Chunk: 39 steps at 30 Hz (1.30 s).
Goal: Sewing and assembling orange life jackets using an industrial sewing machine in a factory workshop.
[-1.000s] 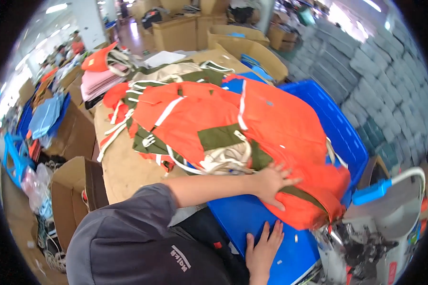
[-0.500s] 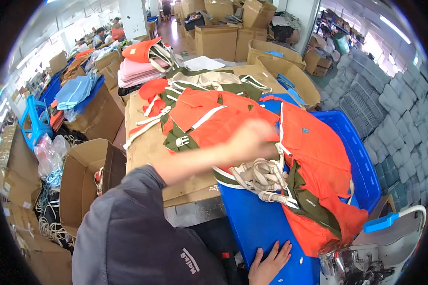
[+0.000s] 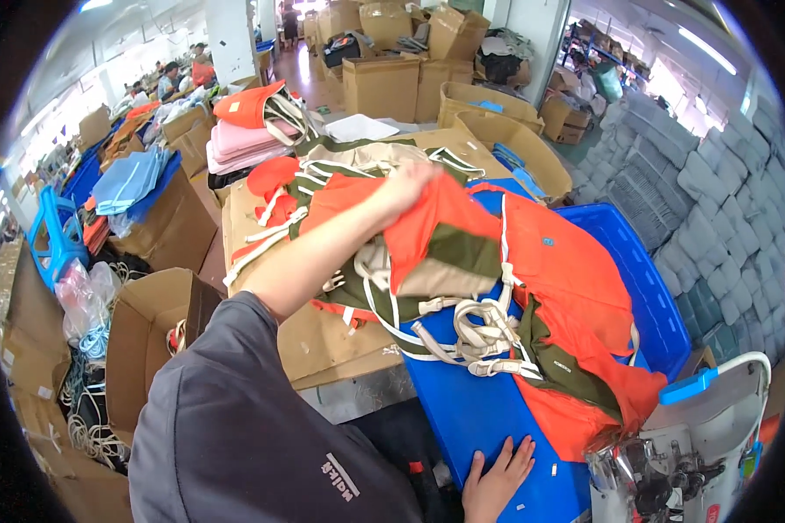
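Note:
My left hand (image 3: 410,187), blurred, reaches across to the far pile with its fingers closed on an orange and olive fabric piece (image 3: 445,235). That piece is lifted and folding over, its beige underside showing. More orange and olive sewn pieces with white-edged straps (image 3: 340,196) lie beneath and behind it. My right hand (image 3: 499,482) rests flat on the blue tabletop (image 3: 462,410), fingers spread. Just beyond it lies another orange sewn piece (image 3: 576,253) with an olive panel. A tangle of cream webbing straps (image 3: 484,331) with buckles sits at its left side.
A blue plastic crate (image 3: 658,301) stands behind the orange piece. At the lower right is a machine (image 3: 672,462) with metal parts and a blue-gripped lever. Cardboard (image 3: 323,357) covers the table at left; an open carton (image 3: 148,322) stands beside it. Grey bundles (image 3: 715,200) are stacked at right.
My left hand has moved left and away from me, pulling the orange and olive piece up and over. My right hand stays on the blue tabletop. The whole view has shifted slightly.

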Motion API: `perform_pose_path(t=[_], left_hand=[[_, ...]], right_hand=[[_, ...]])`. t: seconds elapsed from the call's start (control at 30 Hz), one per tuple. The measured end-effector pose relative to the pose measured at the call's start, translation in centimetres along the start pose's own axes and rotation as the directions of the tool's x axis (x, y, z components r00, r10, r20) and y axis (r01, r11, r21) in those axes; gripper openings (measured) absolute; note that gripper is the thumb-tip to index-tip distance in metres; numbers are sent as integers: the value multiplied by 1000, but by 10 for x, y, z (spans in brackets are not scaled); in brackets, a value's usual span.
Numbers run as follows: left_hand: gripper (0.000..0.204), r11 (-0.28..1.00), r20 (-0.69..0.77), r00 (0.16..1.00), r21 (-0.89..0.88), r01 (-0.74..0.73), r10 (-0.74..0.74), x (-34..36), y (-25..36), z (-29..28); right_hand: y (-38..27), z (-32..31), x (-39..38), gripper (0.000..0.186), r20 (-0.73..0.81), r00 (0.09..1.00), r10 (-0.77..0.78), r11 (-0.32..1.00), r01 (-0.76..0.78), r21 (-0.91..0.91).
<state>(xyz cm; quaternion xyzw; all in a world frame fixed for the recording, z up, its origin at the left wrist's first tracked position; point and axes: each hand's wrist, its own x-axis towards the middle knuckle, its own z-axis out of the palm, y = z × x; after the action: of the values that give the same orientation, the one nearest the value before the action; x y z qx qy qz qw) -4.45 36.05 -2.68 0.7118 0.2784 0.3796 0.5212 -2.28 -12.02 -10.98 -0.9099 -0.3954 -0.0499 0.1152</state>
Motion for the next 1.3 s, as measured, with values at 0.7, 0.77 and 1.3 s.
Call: perform_pose_path(t=[0.7, 0.77, 1.3], left_hand=[[24, 546, 666, 666, 438, -714, 337, -80, 85, 21], [26, 549, 803, 501, 271, -791, 325, -83, 61, 47], [39, 636, 806, 20, -451, -626, 591, -195, 35, 137]], right_hand=[[27, -10, 47, 60, -131, 869, 476, 611, -220, 760], [34, -9, 39, 59, -147, 859, 491, 560, -182, 809], [2, -51, 31, 40, 55, 808, 586, -151, 43, 988]])
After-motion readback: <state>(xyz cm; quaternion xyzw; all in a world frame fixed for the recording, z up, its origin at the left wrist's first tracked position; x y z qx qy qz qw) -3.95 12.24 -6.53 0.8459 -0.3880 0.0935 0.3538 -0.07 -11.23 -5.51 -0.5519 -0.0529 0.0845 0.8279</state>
